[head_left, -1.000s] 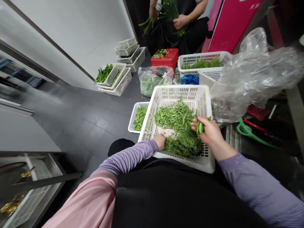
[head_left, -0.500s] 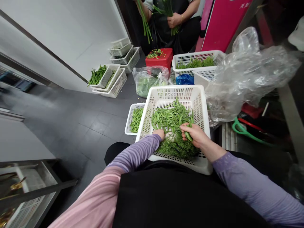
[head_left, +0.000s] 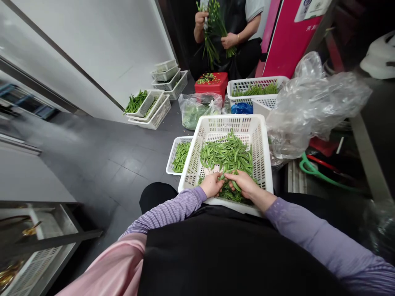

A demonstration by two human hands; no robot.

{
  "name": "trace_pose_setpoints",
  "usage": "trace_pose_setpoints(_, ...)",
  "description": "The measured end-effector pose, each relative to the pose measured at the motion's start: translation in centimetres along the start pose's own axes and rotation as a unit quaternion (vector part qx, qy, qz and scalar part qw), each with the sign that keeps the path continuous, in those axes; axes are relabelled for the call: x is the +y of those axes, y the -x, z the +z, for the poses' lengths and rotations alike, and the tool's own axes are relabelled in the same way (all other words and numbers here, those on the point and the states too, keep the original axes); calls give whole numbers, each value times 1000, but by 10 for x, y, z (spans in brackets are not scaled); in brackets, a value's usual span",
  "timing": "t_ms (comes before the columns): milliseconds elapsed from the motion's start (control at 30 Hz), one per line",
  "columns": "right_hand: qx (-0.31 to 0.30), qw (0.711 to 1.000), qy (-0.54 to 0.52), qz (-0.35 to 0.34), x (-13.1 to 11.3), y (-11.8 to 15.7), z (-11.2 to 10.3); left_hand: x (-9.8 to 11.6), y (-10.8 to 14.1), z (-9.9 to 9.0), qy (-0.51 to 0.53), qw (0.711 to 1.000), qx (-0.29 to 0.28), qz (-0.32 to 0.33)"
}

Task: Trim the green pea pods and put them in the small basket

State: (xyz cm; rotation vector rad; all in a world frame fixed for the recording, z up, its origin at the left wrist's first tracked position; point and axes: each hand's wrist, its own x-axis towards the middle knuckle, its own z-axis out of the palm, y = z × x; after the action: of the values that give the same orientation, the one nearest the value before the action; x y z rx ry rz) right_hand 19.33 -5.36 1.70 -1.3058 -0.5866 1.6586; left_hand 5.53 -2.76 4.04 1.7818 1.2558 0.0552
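Observation:
On my lap a large white plastic basket (head_left: 266,164) holds a heap of green pea pods (head_left: 226,152). At its near end lies a pile of fine green trimmings (head_left: 232,195), partly covered by my hands. My right hand (head_left: 243,183) is closed around a few pea pods, one of which sticks out below the fingers. Close beside it, my left hand (head_left: 212,184) pinches the end of a pea pod between finger and thumb. The fingertips of both hands almost meet above the trimmings.
A smaller white basket (head_left: 169,164) with pods stands left on the floor. Beyond are a plastic bag of greens (head_left: 196,113), a red stool (head_left: 216,86) and stacked baskets (head_left: 166,103). Clear plastic bags (head_left: 311,107) bulge at right. A co-worker (head_left: 230,41) holds long green stems opposite.
My left hand has risen from the basket's contents and moved right to meet my right hand, which shifted slightly left and down. The co-worker's hands have come closer together.

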Motion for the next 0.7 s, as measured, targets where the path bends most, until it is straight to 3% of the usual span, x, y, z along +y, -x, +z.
trace_pose_setpoints(167, 30, 997, -73, -11, -6, 2, -2, -2, -2, 0, 85, 996, -10, -35)
trace_pose_setpoints(233, 38, 993, -111, -12, -12, 2, -4, -1, -2, 0, 165, 982, -11, -94)
trace_pose_setpoints(300, 3, 989, -145, 9, -20, 2, -7, 3, 0, -3, 268, 955, -2, -128)
trace_pose_setpoints(400, -86, 982, -164, 33, -27, 3, -9, 12, 5, -11, 390, 914, -1, -107)
trace_pose_setpoints(467, -114, 980, -162, 36, -27, 5, -8, 17, 8, -16, 426, 900, -24, -88)
trace_pose_setpoints(700, -143, 975, -167, 36, -26, 8, -4, 18, 12, -14, 432, 899, -56, -50)
